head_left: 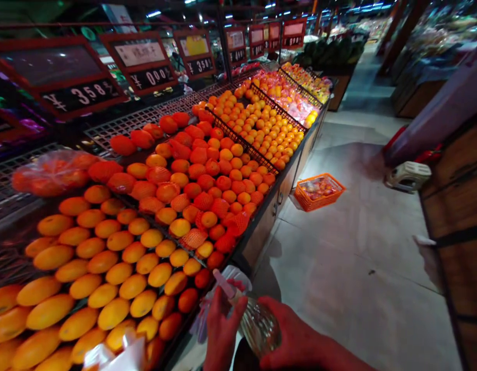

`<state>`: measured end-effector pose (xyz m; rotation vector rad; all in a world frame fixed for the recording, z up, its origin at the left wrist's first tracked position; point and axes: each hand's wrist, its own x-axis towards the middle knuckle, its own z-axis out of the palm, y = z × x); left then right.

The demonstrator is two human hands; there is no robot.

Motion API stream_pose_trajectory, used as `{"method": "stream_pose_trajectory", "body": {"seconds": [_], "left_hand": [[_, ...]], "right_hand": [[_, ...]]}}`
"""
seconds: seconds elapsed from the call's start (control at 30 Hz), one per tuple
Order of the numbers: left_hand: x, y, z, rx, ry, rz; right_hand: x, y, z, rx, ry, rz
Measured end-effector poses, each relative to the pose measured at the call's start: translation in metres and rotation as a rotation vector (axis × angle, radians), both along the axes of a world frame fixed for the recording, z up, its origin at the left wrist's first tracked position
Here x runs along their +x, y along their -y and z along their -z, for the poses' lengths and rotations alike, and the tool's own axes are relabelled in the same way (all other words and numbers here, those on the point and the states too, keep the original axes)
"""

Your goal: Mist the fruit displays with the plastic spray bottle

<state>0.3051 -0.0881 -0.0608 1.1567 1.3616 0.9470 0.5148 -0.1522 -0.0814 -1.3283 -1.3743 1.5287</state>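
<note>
Head view: both hands held a clear bottle (257,324) at the front edge of the fruit counter (257,237). Left hand (221,330) gripped its neck; right hand (296,337) wrapped its body. Oranges (107,278) filled the counter; an orange basket (319,191) sat on the floor.

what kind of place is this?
Most likely a supermarket produce section. Sloped display bins of oranges run along an aisle, red-framed price signs with yen marks hang above them, and an orange shopping basket sits on the floor. Both hands hold a clear bottle.
</note>
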Motion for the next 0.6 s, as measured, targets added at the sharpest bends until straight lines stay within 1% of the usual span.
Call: {"method": "stream_pose_trajectory", "body": {"seconds": [0.03, 0.1, 0.17, 0.23, 0.3, 0.4, 0.53, 0.6], "left_hand": [[0.006, 0.0, -0.005, -0.003, -0.016, 0.002], [0.015, -0.001, -0.009, -0.026, -0.022, -0.012], [0.021, -0.005, -0.01, -0.041, -0.013, -0.049], [0.023, -0.015, -0.009, -0.054, 0.001, -0.071], [0.022, -0.03, -0.01, -0.051, -0.011, -0.066], [0.018, -0.059, -0.009, 0.003, -0.036, -0.07], [0.017, -0.098, -0.001, 0.061, -0.074, -0.054], [0.02, -0.115, 0.0, 0.059, -0.037, -0.054]], "right_hand": [[0.004, -0.003, -0.001, 0.01, -0.008, 0.0], [0.01, -0.009, 0.001, 0.018, -0.017, -0.003], [0.013, -0.016, 0.004, 0.008, -0.003, -0.009], [0.014, -0.026, 0.007, -0.002, 0.006, -0.024], [0.014, -0.038, 0.007, -0.012, 0.001, -0.048], [0.015, -0.063, 0.002, -0.017, 0.043, -0.056], [0.017, -0.106, -0.01, -0.026, 0.081, -0.057], [0.017, -0.132, -0.019, -0.033, 0.071, -0.067]]}}
